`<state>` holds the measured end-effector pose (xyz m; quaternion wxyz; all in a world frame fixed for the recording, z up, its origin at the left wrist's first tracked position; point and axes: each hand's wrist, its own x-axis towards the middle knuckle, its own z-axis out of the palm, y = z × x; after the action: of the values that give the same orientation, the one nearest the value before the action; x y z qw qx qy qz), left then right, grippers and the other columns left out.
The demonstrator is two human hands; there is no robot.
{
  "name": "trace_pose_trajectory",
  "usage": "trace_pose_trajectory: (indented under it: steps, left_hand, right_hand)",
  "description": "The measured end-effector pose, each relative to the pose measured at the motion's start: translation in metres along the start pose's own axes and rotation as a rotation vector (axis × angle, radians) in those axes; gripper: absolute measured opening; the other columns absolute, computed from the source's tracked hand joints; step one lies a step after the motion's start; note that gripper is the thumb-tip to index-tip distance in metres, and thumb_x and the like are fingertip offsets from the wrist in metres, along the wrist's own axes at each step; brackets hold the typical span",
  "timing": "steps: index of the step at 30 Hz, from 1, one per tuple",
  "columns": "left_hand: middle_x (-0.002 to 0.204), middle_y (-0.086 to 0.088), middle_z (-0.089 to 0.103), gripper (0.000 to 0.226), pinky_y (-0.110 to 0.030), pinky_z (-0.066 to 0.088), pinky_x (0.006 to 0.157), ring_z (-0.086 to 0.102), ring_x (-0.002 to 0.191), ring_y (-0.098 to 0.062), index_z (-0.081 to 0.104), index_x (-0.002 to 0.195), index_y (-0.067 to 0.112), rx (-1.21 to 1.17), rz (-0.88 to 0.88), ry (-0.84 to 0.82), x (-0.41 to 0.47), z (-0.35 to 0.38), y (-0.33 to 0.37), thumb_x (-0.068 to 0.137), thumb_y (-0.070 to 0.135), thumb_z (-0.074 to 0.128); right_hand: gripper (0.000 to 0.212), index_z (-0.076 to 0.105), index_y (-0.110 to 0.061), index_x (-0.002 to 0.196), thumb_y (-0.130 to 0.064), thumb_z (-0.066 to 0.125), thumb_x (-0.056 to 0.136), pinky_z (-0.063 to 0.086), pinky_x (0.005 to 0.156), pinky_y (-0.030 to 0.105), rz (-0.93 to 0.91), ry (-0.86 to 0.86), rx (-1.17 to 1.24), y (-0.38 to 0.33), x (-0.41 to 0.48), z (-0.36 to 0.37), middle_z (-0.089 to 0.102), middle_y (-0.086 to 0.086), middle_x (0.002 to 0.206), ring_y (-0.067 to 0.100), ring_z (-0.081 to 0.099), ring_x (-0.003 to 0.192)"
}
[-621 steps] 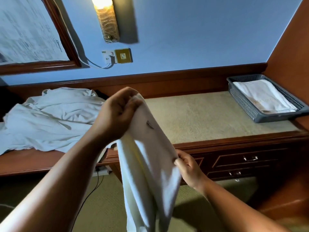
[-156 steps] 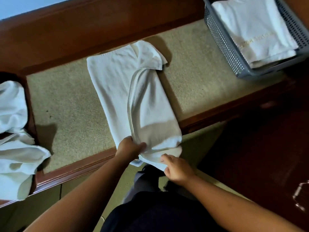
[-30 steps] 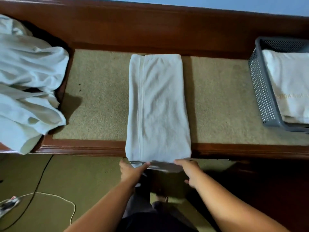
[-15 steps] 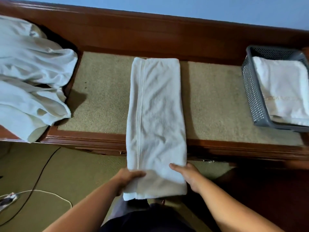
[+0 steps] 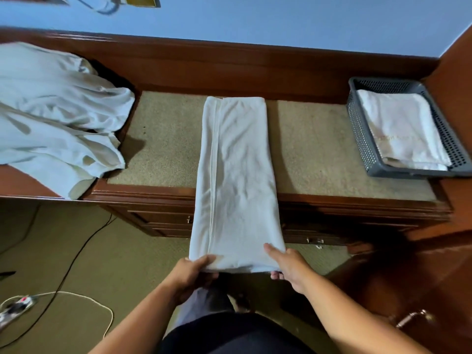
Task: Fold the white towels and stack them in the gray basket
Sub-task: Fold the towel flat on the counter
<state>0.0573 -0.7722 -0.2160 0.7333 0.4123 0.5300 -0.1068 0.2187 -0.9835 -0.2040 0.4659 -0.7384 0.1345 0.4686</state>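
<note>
A white towel [image 5: 236,175], folded into a long narrow strip, lies across the tan pad of the wooden desk [image 5: 158,144] and reaches past its front edge. My left hand [image 5: 191,273] grips the strip's near left corner. My right hand [image 5: 287,264] grips the near right corner, thumb on top. The near end is lifted off the desk toward me. The gray basket [image 5: 362,139] stands at the desk's right end with a folded white towel [image 5: 401,129] in it.
A heap of unfolded white towels [image 5: 56,113] covers the desk's left end. Desk drawers [image 5: 163,221] face me below the front edge. A power strip [image 5: 15,307] and cables lie on the carpet at lower left. A wooden panel rises at right.
Both hands have drawn the strip's near end further toward me and up off the desk edge. The view has tilted up, so the wall and more floor show.
</note>
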Motion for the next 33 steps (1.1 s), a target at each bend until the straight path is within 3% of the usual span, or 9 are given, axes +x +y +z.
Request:
trace_pose_trajectory:
  steps: [2,9,13,16,21,24,27,30,33]
  left_hand:
    - [0.089,-0.027,0.071,0.031,-0.033,0.059,0.060,0.069,0.068,-0.031,0.065,0.111,-0.009,-0.060,0.011,-0.012,-0.007,-0.001,-0.004,0.088,0.010,0.074]
    - [0.086,-0.025,0.070,0.032,-0.029,0.059,0.059,0.067,0.064,-0.027,0.067,0.108,-0.011,-0.221,0.075,-0.039,-0.032,0.000,-0.026,0.085,0.010,0.075]
    - [0.071,-0.015,0.066,0.020,-0.027,0.054,0.054,0.061,0.055,-0.019,0.068,0.101,-0.004,-0.278,0.107,-0.072,-0.048,0.005,-0.026,0.087,0.010,0.072]
    - [0.068,-0.012,0.061,0.023,-0.029,0.050,0.054,0.058,0.054,-0.017,0.066,0.102,-0.002,-0.306,0.155,-0.109,-0.061,0.012,-0.012,0.084,0.012,0.072]
    - [0.077,-0.010,0.068,0.042,-0.026,0.052,0.056,0.063,0.059,-0.015,0.070,0.106,0.003,-0.345,0.273,-0.180,-0.083,0.025,0.032,0.070,0.019,0.086]
    - [0.089,-0.013,0.074,0.028,-0.026,0.056,0.057,0.071,0.068,-0.018,0.069,0.110,0.002,-0.402,0.363,-0.234,-0.087,0.037,0.069,0.084,0.013,0.066]
    - [0.105,-0.022,0.074,0.035,-0.030,0.059,0.067,0.073,0.082,-0.025,0.068,0.117,-0.003,-0.409,0.422,-0.258,-0.084,0.046,0.109,0.088,0.015,0.065]
    - [0.098,-0.016,0.074,0.034,-0.026,0.056,0.063,0.072,0.078,-0.019,0.069,0.112,0.000,-0.402,0.450,-0.212,-0.073,0.056,0.151,0.085,0.020,0.069]
    - [0.085,-0.007,0.072,0.036,-0.029,0.048,0.065,0.065,0.067,-0.014,0.069,0.105,0.009,-0.390,0.460,-0.162,-0.061,0.065,0.194,0.075,0.029,0.073]
  right_hand:
    - [0.056,0.064,-0.008,0.113,-0.055,0.073,0.083,0.050,0.056,0.027,-0.007,-0.009,-0.013,0.003,-0.008,0.001,0.068,0.012,0.105,0.015,0.058,0.055]
    - [0.049,0.067,-0.010,0.106,-0.055,0.070,0.085,0.047,0.060,0.031,-0.064,-0.006,-0.042,0.011,-0.035,-0.005,0.069,0.007,0.085,0.015,0.057,0.053]
    - [0.031,0.071,-0.009,0.101,-0.038,0.070,0.092,0.043,0.046,0.021,-0.141,0.003,0.085,0.005,-0.051,-0.006,0.069,0.006,0.081,0.014,0.053,0.053]
    - [0.022,0.071,-0.002,0.093,-0.024,0.068,0.093,0.044,0.046,0.022,-0.224,0.035,0.213,-0.005,-0.055,-0.008,0.067,0.010,0.079,0.015,0.051,0.054]
    - [0.021,0.068,0.000,0.080,-0.020,0.074,0.081,0.044,0.045,0.026,-0.404,0.076,0.398,-0.048,-0.059,-0.006,0.063,0.010,0.066,0.016,0.051,0.053]
    - [0.015,0.070,-0.003,0.079,-0.014,0.068,0.089,0.043,0.056,0.029,-0.476,0.114,0.465,-0.085,-0.056,-0.004,0.067,0.011,0.071,0.022,0.057,0.067]
    - [0.017,0.073,-0.008,0.079,-0.016,0.065,0.093,0.044,0.068,0.033,-0.504,0.108,0.502,-0.124,-0.050,-0.003,0.071,0.010,0.076,0.022,0.063,0.074]
    - [0.020,0.071,-0.012,0.078,-0.018,0.063,0.095,0.043,0.062,0.031,-0.546,0.098,0.512,-0.167,-0.040,-0.002,0.069,0.004,0.073,0.016,0.063,0.068]
    - [0.023,0.075,-0.012,0.075,-0.021,0.065,0.094,0.050,0.064,0.033,-0.570,0.121,0.515,-0.205,-0.022,-0.002,0.070,0.008,0.073,0.023,0.065,0.073]
